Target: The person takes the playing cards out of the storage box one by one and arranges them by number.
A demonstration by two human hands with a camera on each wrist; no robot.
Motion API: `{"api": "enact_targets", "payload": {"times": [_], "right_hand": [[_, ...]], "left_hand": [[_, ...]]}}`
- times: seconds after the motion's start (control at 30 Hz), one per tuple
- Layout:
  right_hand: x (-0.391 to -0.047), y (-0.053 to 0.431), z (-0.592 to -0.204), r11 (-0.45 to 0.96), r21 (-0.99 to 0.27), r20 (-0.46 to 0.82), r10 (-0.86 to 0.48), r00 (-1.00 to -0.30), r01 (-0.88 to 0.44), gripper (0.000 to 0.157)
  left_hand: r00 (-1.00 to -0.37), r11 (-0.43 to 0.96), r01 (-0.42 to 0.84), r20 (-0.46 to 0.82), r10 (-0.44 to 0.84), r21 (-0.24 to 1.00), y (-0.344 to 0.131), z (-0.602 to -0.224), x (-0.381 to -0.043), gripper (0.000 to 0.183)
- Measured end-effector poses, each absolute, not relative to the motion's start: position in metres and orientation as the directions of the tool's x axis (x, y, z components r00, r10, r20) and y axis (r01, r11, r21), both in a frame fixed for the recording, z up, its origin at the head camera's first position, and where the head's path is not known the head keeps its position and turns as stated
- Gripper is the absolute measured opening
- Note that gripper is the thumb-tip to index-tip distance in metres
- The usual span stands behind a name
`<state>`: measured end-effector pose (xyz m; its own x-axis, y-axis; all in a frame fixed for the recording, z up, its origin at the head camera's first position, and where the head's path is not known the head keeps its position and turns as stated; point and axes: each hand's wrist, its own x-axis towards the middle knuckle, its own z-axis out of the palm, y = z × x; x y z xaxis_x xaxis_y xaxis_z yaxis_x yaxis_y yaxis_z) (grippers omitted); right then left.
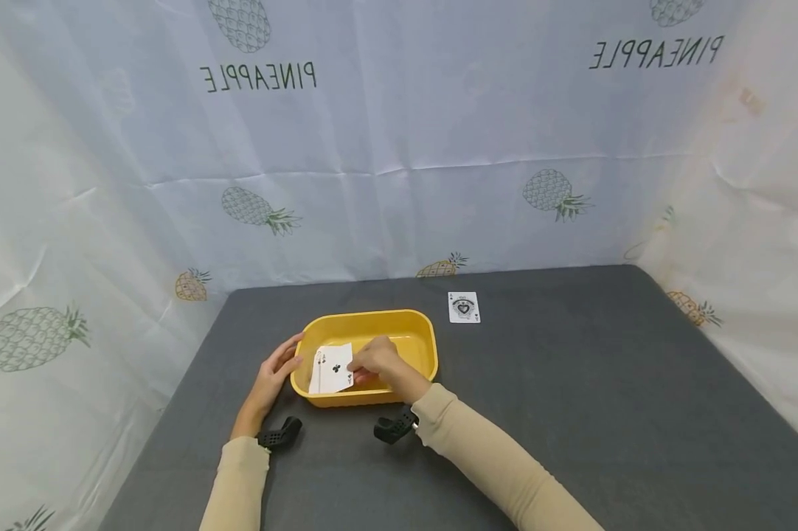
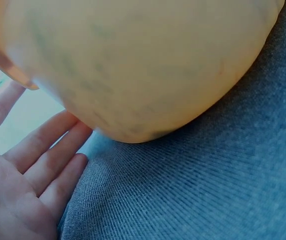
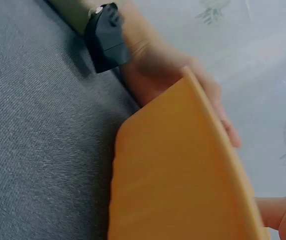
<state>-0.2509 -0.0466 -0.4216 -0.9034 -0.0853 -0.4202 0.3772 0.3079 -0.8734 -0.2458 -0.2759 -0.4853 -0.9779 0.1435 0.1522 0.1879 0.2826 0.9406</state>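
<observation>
A yellow plastic tub (image 1: 406,318) stands on the dark grey tabletop. My left hand (image 1: 274,376) is at its left end, and the left wrist view shows straight, spread fingers (image 2: 48,155) against the outer wall. Inside the tub, white playing cards lie overlapped on the left side, the top one an ace of clubs (image 1: 332,369). My right hand (image 1: 376,358) reaches over the near rim and pinches the right edge of this card. In the right wrist view the tub wall (image 3: 167,165) hides most of the right hand.
Beyond the tub's far right corner, an ace of spades card (image 1: 464,307) lies face up on the table (image 1: 571,383). A pineapple-print curtain (image 1: 399,214) hangs behind and along both sides. Black wrist cameras (image 1: 395,426) sit on both wrists, close to the tub's near side.
</observation>
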Motion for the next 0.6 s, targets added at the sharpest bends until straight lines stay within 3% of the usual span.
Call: {"api": "enact_targets", "payload": {"times": [0.2, 0.6], "right_hand": [[-0.251, -0.033, -0.415, 0.218, -0.911, -0.391, -0.191, -0.9, 0.349, 0.016], [-0.249, -0.005, -0.397, 0.221, -0.93, -0.345, -0.261, -0.902, 0.292, 0.027]], "left_hand": [[-0.978, 0.291, 0.189, 0.153, 0.142, 0.938, -0.277, -0.486, -0.246, 0.05], [-0.984, 0.299, 0.162, 0.131, 0.121, 0.94, -0.277, -0.486, -0.247, 0.049]]}}
